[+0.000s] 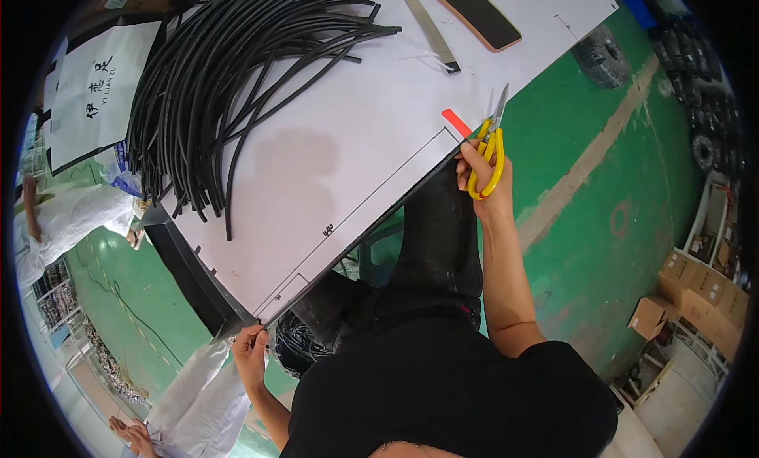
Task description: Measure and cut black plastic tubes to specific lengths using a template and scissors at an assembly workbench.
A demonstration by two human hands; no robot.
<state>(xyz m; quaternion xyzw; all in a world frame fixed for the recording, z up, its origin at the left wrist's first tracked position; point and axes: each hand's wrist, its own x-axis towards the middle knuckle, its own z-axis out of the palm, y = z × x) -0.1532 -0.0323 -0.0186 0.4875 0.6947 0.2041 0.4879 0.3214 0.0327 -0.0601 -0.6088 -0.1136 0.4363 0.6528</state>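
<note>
A white bag [103, 86] lies at the far left of the white tabletop [340, 142]; beside it, a thick bundle of black tubes [198, 86] spreads across the surface. At the table's near corner, the left hand [250, 347] has thumb and fingertips closed on the end of a dark strand [433, 173], seemingly a tube, which runs along the near edge toward the other hand. Farther right lie a flat metal strip [428, 27], a red tab [454, 124] and a dark-faced phone [474, 15]. The right hand [483, 172], fingers curled, grips yellow-handled snips [496, 146], tips pointing away; whether its fingertips also pinch the strand cannot be told.
</note>
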